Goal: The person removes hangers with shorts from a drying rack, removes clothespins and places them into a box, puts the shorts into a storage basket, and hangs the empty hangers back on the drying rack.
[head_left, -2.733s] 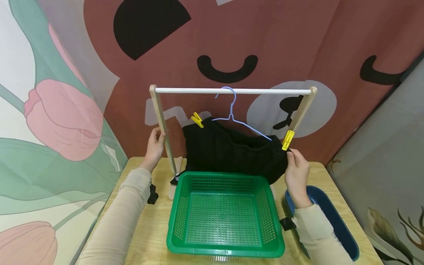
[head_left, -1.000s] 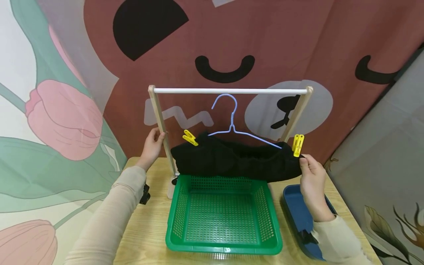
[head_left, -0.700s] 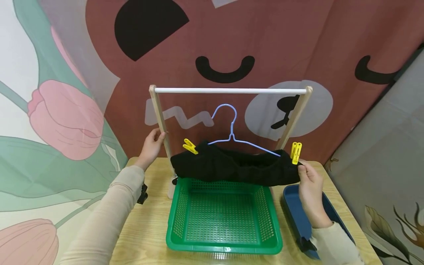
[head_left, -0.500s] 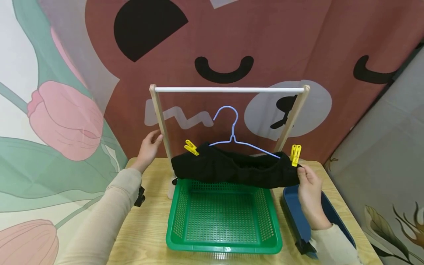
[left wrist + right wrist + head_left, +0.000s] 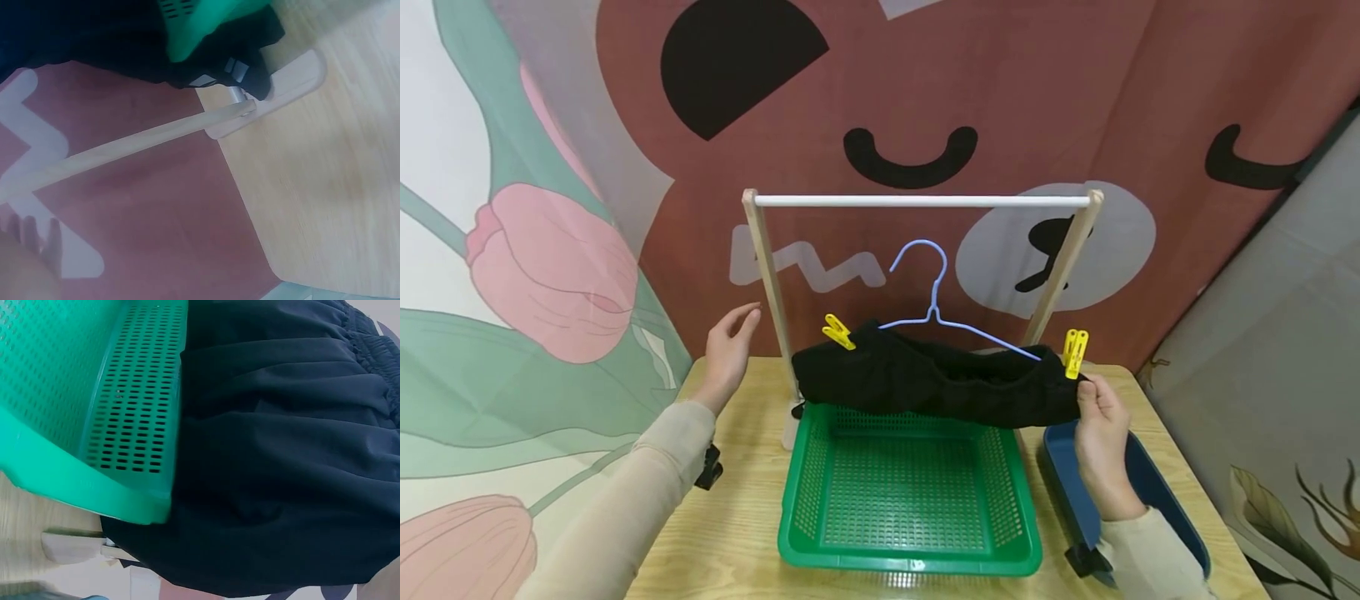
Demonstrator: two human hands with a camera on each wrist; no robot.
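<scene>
A black garment with a gathered elastic waistband (image 5: pixel 940 392) hangs spread behind the green basket (image 5: pixel 910 562). Inside its waist sits a blue clothes hanger (image 5: pixel 935 300), whose hook stands free below the rack's white bar (image 5: pixel 917 201). Yellow clothespins clip the waistband, one on the left (image 5: pixel 838 332) and one on the right (image 5: pixel 1075 354). My right hand (image 5: pixel 1103 446) pinches the garment's right corner, just below the right clothespin. Left of the rack's wooden post (image 5: pixel 767 275), my left hand (image 5: pixel 724 358) is held in the air with relaxed fingers, holding nothing.
A dark blue tray (image 5: pixel 1172 504) lies under my right forearm at the table's right side. The rack's left foot (image 5: pixel 300 78) rests on the wooden table (image 5: pixel 331 187), partly covered by black cloth. A patterned curtain (image 5: pixel 910 75) hangs close behind the rack.
The hanger's hook has come off the white bar and dropped below it, with the garment lowered and shifted right. My left hand has let go of the post and moved left.
</scene>
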